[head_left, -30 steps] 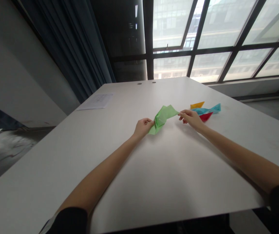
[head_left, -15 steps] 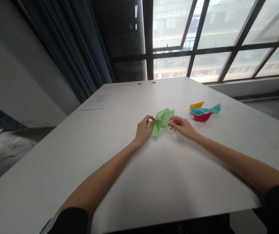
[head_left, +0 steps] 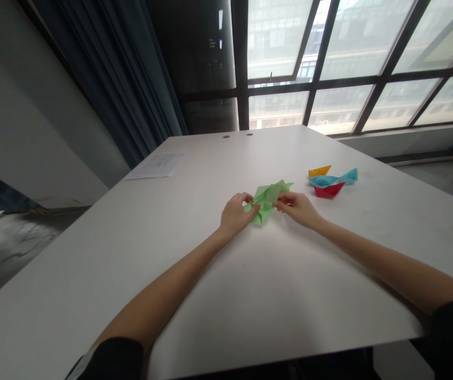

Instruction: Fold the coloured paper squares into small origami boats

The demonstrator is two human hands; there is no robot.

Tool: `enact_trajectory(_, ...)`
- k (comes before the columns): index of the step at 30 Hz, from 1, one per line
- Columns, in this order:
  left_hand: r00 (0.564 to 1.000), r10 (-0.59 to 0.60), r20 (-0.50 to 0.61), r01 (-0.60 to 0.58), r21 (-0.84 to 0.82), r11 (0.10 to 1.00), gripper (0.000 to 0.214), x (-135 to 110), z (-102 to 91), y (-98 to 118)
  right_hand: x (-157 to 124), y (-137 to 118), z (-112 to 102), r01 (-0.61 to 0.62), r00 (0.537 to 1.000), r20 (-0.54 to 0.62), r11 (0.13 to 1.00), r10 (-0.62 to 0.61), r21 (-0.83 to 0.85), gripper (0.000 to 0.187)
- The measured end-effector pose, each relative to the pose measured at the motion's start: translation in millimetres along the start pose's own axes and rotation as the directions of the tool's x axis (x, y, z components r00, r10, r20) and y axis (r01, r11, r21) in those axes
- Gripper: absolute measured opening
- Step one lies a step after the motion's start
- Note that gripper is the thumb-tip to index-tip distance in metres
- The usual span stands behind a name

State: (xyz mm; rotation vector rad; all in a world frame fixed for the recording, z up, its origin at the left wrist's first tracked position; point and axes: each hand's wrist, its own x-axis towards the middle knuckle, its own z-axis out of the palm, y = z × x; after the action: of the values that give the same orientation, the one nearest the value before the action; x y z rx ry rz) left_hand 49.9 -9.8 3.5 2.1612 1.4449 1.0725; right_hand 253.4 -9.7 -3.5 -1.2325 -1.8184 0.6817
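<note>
"Where was the green paper (head_left: 266, 197)?"
"From my remote seat, I saw it at the middle of the white table (head_left: 266, 295); the left hand (head_left: 237, 214) and the right hand (head_left: 298, 209) both pinched it."
"And to the right?"
"The red paper (head_left: 329, 191) lay nearest, then the blue paper (head_left: 325, 181), the yellow paper (head_left: 319, 171) farthest."

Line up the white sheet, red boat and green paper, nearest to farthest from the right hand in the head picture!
1. Green paper: touching the right hand.
2. Red boat: right of that hand.
3. White sheet: far off left.
</note>
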Motion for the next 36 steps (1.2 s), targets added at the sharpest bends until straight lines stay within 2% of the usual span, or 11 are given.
enact_trajectory(4, 0.999, -0.004, 0.032, 0.004, 0.011, 1.000, 0.018, 2, 1.0, -4, 2, 4, -1, 0.003, 0.999, -0.032, 1.000, -0.003, -0.006, 0.028)
enact_trajectory(8, 0.996, -0.078, 0.043, 0.078, -0.016, 0.997, 0.016, 3, 2.3, -5, 2, 3, -2, 0.012, 0.997, -0.073, 1.000, -0.012, -0.007, 0.029)
enact_trajectory(14, 0.964, -0.265, 0.039, 0.266, -0.256, 0.929, 0.017, 10, 1.8, -15, 5, 2, -9, 0.001, 0.996, -0.086, 1.000, -0.001, -0.001, 0.026)
enact_trajectory(19, 0.907, -0.420, 0.029, 0.367, -0.543, 0.755, 0.016, 16, -2.4, -19, 12, 9, -12, -0.107, 0.987, -0.098, 0.977, 0.126, 0.183, 0.032)
enact_trajectory(21, 0.865, -0.500, 0.038, 0.409, -0.630, 0.660, 0.013, 18, -5.1, -18, 13, 11, -13, -0.156, 0.978, -0.094, 0.957, 0.184, 0.244, 0.035)
enact_trajectory(25, 0.792, -0.564, 0.233, 0.501, -0.777, 0.382, 0.012, 22, -10.1, -19, 13, 11, -15, -0.274, 0.954, -0.041, 0.915, 0.298, 0.297, 0.032)
enact_trajectory(27, 0.773, -0.566, 0.286, 0.523, -0.793, 0.313, 0.011, 23, -11.0, -21, 12, 12, -16, -0.329, 0.939, 0.003, 0.897, 0.344, 0.296, 0.030)
enact_trajectory(29, 0.757, -0.602, 0.253, 0.532, -0.775, 0.342, 0.010, 22, -10.6, -24, 12, 13, -16, -0.364, 0.930, 0.052, 0.888, 0.364, 0.280, 0.029)
enact_trajectory(32, 0.753, -0.642, 0.148, 0.542, -0.693, 0.476, 0.019, 22, -9.2, -32, 13, 18, -17, -0.382, 0.924, 0.097, 0.892, 0.369, 0.240, 0.031)
enact_trajectory(34, 0.776, -0.625, 0.081, 0.534, -0.611, 0.584, 0.023, 23, -8.9, -39, 14, 23, -19, -0.366, 0.930, 0.082, 0.911, 0.357, 0.191, 0.034)
enact_trajectory(36, 0.822, -0.569, 0.040, 0.512, -0.491, 0.705, 0.019, 24, -9.5, -47, 16, 27, -22, -0.320, 0.946, 0.085, 0.943, 0.313, 0.089, 0.037)
